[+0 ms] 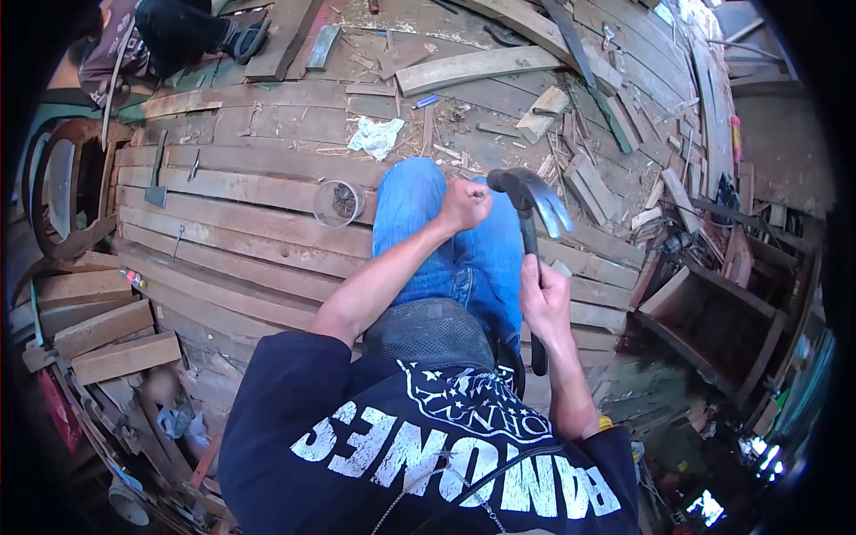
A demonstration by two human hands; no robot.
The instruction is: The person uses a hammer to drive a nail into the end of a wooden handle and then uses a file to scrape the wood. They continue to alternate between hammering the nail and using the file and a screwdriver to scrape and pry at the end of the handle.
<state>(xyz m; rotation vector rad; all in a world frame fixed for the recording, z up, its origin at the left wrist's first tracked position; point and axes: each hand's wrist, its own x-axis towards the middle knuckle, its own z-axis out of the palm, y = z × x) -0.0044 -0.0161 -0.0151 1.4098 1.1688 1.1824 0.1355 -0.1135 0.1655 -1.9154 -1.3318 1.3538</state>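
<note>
My right hand is wrapped around the dark handle of a claw hammer, held upright over my right thigh with its claw pointing right. Close to the hammer head, my left hand is closed above my left knee. Something small may be at its fingertips, but I cannot make it out. Left of my knees a clear plastic tub stands on the boards, with small dark pieces that look like nails in it. A white crumpled cloth lies beyond my knees.
Long wooden planks run across beneath me. A hatchet lies at left near a round wooden frame. Wood offcuts and a wooden box are at right. Another person's leg shows at upper left.
</note>
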